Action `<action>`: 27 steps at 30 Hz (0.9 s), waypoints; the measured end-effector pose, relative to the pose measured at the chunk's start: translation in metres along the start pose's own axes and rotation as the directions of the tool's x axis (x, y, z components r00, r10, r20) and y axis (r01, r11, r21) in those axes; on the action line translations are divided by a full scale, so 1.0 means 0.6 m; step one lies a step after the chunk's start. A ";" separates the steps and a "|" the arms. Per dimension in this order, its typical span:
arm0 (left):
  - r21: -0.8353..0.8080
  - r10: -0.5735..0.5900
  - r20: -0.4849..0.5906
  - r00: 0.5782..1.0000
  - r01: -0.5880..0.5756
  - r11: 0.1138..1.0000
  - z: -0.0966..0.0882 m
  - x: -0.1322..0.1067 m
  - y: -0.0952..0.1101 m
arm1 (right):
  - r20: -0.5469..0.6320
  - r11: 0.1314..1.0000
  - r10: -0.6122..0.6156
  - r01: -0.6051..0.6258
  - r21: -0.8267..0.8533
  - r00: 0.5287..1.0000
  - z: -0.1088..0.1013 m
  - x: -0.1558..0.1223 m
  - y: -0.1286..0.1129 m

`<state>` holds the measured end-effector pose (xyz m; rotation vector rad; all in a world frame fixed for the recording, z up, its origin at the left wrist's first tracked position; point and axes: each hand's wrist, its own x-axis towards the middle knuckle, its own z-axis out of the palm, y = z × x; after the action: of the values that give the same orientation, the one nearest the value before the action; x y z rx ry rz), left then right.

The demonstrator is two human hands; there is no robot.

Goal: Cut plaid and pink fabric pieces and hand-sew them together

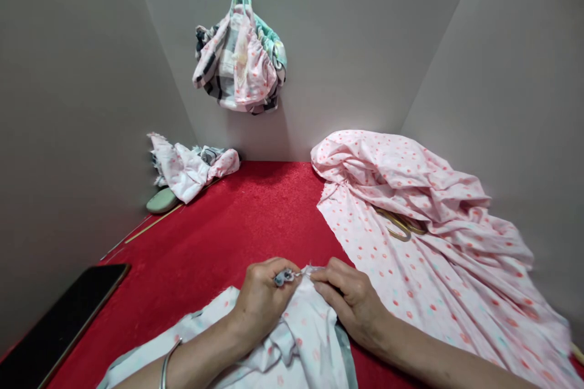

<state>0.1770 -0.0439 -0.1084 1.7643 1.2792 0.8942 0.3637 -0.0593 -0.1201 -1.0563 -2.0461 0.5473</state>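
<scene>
Low in the middle of the view, both of my hands pinch the edge of a white fabric piece [314, 340] with pink dots and a grey layer beneath it. My left hand [262, 295] is closed on the fabric, and a small bunched bit of grey-blue cloth [285, 278] sticks out by its thumb. Close beside it, my right hand [349, 292] grips the same edge between thumb and fingers. Whether a needle or pin sits between the fingertips is too small to tell. The rest of the fabric spreads towards me under my left forearm.
A large pink dotted cloth [392, 273] lies bunched at right, with gold-handled scissors [401, 225] partly under its fold. At left are a phone [64, 322], a green oval object [162, 200] and fabric scraps [187, 167]. Sewn cloth pieces [241, 67] hang before the grey wall.
</scene>
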 end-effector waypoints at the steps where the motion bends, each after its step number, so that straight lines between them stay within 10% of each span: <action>1: 0.008 0.005 -0.005 1.000 -0.005 1.000 0.000 0.000 0.001 | -0.004 1.000 -0.002 0.002 0.001 1.000 0.000 0.000 -0.001; 11: -0.400 -0.273 0.262 0.926 0.361 0.842 -0.021 0.018 0.012 | -0.012 0.998 -0.033 0.034 0.050 0.999 -0.002 0.003 0.007; 27: -0.459 -0.272 0.385 0.882 0.439 0.773 -0.036 0.023 0.014 | 0.121 0.989 -0.013 -0.006 0.149 0.993 -0.011 0.010 0.028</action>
<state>0.1654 -0.0286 -0.0894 1.1032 0.9920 0.6445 0.3752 -0.0445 -0.1242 -0.9509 -2.0748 0.7671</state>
